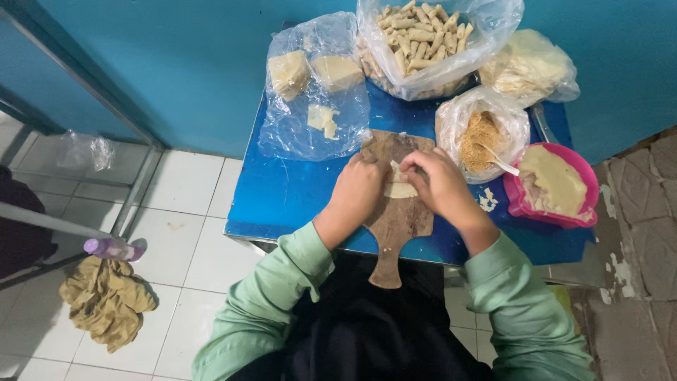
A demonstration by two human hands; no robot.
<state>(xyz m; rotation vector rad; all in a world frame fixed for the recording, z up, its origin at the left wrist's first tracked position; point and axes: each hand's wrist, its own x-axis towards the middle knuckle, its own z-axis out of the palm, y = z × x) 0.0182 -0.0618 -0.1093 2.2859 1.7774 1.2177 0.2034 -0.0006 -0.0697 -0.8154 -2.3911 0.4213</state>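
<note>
So both hands are down on a wooden paddle board (395, 219) in the middle of a small blue table (282, 197), working a pale wrapper (400, 189) of dough. The left hand (360, 187) is curled with its fingertips pressing the wrapper's left edge, and the right hand (441, 183) is curled too, pinching the wrapper from the 3 o'clock side. From the board, at 12 o'clock there's a big clear bag of finished rolls (419, 42), at 11 o'clock a plastic bag with pale blocks (314, 77), at 2 o'clock a bag of brownish crumbs with a spoon (483, 130) in it, and at 3 o'clock a pink bowl (582, 183) of pale paste. Another bag of wrappers (529, 67) sits at the far right corner. On the tiled floor at 8 o'clock lies a crumpled tan cloth (106, 300).
</note>
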